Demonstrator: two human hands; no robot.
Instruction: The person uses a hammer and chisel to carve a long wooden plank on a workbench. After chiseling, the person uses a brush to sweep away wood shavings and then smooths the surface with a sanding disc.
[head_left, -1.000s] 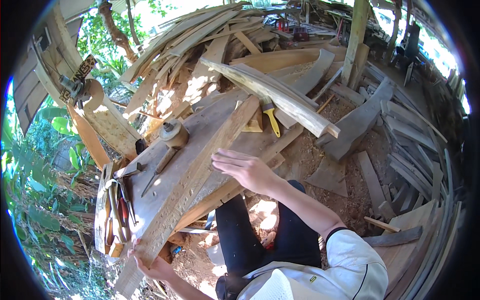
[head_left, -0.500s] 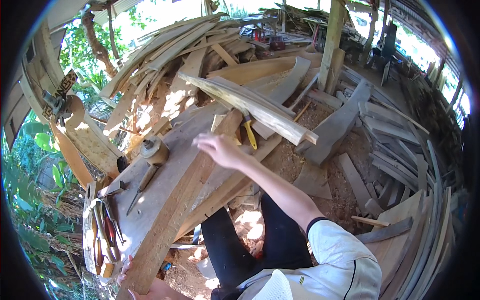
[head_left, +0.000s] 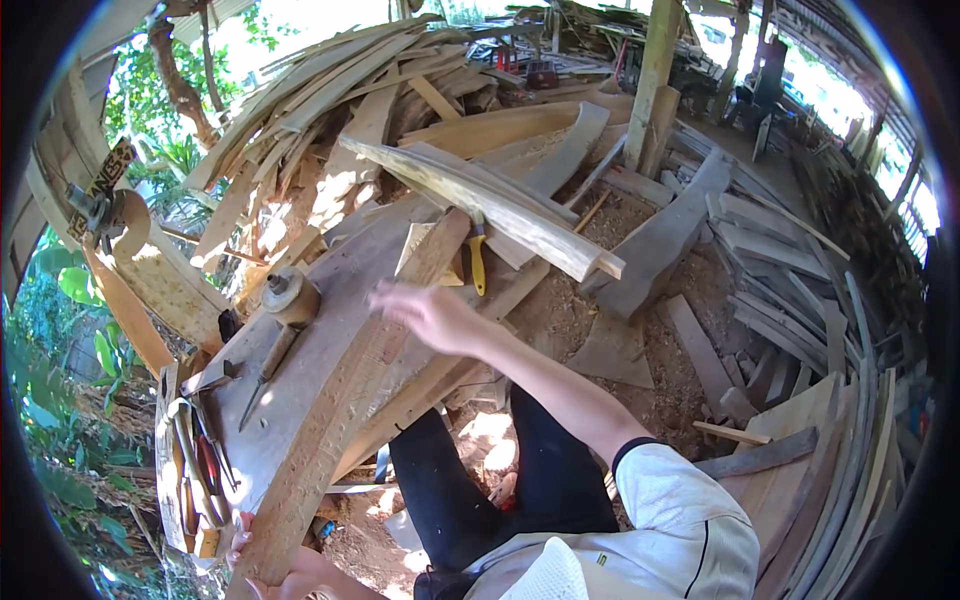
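Note:
A long brown wooden plank [head_left: 325,420] lies slanting along the workbench [head_left: 345,270], its near end at the lower left and its far end beside a yellow-handled tool [head_left: 477,262]. My left hand [head_left: 285,580] grips the near end, with fingers at one edge and the thumb side at the other. Over the middle of the plank is my right hand [head_left: 435,315], slightly blurred, its fingers stretched out and holding nothing; whether it touches the wood I cannot tell. Left of the plank a round wooden mallet-like piece [head_left: 290,297] and a pointed tool [head_left: 268,372] rest on the bench.
Several hand tools [head_left: 198,465] lie in a cluster at the bench's left end. A pale beam [head_left: 490,205] crosses the far end of the bench. Stacked boards [head_left: 780,270] stand at the right, and a wooden post [head_left: 655,90] rises at the back.
My right hand has moved a little nearer along the plank, and its fingers are less spread. My left hand keeps its hold. The whole view has shifted slightly.

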